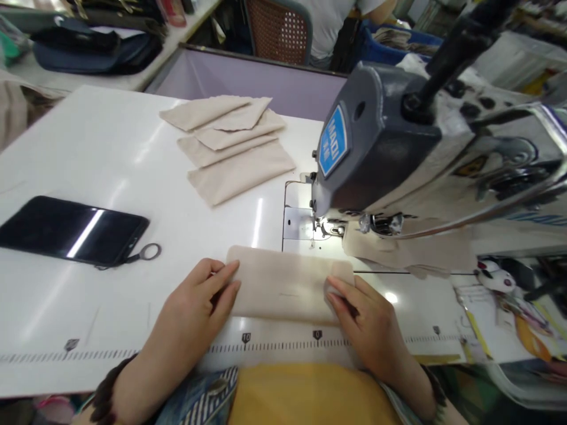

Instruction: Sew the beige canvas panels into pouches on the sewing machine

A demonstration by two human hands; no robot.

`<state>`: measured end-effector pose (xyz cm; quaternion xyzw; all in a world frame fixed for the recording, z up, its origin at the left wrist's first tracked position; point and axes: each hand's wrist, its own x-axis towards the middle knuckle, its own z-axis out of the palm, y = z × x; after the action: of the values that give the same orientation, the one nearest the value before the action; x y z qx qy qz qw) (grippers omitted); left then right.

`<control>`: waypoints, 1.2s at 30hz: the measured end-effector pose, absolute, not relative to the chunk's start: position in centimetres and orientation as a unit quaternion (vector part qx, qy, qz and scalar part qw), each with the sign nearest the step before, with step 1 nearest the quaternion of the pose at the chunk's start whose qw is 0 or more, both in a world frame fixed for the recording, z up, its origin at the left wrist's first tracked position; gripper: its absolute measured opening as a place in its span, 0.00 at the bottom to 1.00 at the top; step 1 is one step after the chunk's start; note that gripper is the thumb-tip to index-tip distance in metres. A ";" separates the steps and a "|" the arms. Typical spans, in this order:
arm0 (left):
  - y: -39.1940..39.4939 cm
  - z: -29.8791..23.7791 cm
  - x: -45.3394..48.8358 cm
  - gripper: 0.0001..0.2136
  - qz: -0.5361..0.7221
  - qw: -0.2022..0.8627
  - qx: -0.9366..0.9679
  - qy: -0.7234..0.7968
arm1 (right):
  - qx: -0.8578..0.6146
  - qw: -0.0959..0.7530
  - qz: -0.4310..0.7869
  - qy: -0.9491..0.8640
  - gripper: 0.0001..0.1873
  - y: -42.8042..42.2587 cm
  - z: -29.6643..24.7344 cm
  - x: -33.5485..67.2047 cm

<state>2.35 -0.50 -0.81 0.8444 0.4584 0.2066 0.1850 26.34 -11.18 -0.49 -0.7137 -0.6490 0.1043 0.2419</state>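
Observation:
A beige rectangular fabric piece (283, 283) with rounded upper corners lies before me, a short dark mark near its middle. My left hand (204, 295) pinches its left edge between thumb and fingers. At the right end, my right hand (361, 307) grips the fabric the same way, thumb and forefinger closed on it. Just beyond the piece stands a sewing machine (376, 136), its lit needle area (325, 227) apart from the fabric. More beige fabric (407, 248) lies under the machine's arm.
Several folded beige fabric pieces (239, 141) overlap on the white table (101, 159). A black phone (73, 230) with a ring strap lies at left. A printed ruler (274, 345) runs along the front edge. Small tools (518, 307) lie at right. Another person (330, 26) sits beyond.

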 end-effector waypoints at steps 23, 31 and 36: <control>-0.3 -1.4 2.0 0.11 0.184 0.160 0.855 0.457 | -0.745 0.205 0.160 -0.614 0.12 -10.5 0.3 26.4; -0.3 -1.5 2.2 0.10 0.182 0.129 0.865 0.450 | -0.777 0.176 0.120 -0.593 0.11 -11.2 0.2 27.9; -0.3 -1.1 2.4 0.13 0.158 0.087 0.881 0.438 | -0.747 0.131 0.047 -0.651 0.09 -10.9 0.7 28.0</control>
<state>2.39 -0.31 -1.15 0.8808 0.4380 0.1576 0.0869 27.97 -10.86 0.71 -0.7466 -0.6505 0.0475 0.1309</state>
